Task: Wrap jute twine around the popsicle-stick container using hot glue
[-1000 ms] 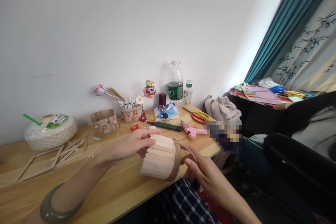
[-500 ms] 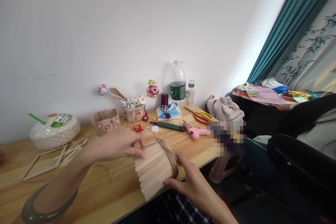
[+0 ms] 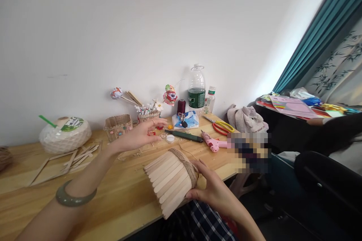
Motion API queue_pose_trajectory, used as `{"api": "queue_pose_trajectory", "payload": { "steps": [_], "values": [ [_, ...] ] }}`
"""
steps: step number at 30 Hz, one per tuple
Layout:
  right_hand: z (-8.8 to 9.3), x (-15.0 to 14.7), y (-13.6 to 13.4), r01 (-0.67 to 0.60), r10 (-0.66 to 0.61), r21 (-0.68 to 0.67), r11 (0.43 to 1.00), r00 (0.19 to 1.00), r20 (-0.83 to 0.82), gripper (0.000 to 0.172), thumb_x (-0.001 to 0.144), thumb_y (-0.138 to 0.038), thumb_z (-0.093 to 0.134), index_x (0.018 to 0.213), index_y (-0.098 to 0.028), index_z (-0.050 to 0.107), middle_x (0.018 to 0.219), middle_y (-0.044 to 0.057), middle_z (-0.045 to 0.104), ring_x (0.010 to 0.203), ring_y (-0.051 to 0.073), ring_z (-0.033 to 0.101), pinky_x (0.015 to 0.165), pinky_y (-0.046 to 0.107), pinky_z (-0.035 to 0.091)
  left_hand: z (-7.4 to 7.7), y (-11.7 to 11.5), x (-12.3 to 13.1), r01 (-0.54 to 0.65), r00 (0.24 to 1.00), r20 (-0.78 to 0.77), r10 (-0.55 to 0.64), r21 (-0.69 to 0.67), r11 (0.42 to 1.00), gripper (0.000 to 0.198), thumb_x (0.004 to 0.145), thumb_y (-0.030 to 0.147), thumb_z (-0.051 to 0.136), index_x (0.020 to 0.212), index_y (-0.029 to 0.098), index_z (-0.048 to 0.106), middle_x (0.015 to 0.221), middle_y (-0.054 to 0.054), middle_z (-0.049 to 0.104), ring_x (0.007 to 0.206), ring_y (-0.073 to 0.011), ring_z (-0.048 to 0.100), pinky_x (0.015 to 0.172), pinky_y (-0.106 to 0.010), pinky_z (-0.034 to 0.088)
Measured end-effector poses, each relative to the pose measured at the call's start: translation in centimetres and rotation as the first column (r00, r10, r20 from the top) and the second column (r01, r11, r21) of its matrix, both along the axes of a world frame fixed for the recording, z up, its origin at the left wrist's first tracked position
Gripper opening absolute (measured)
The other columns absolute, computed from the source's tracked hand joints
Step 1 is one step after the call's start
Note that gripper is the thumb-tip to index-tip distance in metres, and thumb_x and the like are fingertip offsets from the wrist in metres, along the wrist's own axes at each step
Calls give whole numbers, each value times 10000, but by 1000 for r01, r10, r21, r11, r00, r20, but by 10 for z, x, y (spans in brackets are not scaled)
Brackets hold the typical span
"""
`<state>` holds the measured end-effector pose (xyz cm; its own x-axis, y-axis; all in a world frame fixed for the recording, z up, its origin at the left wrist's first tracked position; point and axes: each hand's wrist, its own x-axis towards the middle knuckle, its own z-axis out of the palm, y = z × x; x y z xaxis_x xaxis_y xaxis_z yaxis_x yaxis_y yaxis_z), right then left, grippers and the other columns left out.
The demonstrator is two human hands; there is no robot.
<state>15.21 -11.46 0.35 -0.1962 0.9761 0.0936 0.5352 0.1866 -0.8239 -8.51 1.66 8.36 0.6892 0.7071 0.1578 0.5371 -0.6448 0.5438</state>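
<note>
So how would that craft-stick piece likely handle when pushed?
The craft-stick piece is probably light, as the right hand alone holds it. Its close-set wooden sticks suggest stiffness. The twine around one end likely makes it less slippery there.

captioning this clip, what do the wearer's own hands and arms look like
Both forearms show bare, without visible sleeves, and the hands are ungloved. The left hand has a thin ring on one finger; a thick, glossy, rounded grey-green bangle circles that forearm. The right hand shows no jewellery.

Stick pot [image 3: 173, 182] before bottle [image 3: 196, 98], left of scissors [image 3: 214, 122]
</note>
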Motion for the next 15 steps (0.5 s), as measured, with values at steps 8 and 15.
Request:
{"api": "queue_pose_trajectory", "payload": {
  "steps": [8, 15],
  "values": [
    [5, 1, -2, 45, -65, 195, 980, 993, 99, 515, 726, -388, 713, 1180, -212, 544, 1051, 70, 650, 866, 214, 625, 866, 383, 458, 2, -24, 19, 409, 845, -192, -500, -370, 834, 1281, 446, 482, 843, 1462, 180, 123, 1548, -137, 85, 1405, -349, 58, 1133, -485, 55],
    [19, 3, -20, 162, -175, 225, 961, 984, 39, 226, 913, -334, 445, 943, -190, 616, 681, -4, 635, 535, 123, 560, 552, 228, 455, 4, -23, 14, 323, 840, -286, -461, -420, 848, 1416, 381, 487, 862, 1468, 186, 6, 1549, -157, 12, 1402, -367, 13, 1126, -498, 67]
  ]
}}
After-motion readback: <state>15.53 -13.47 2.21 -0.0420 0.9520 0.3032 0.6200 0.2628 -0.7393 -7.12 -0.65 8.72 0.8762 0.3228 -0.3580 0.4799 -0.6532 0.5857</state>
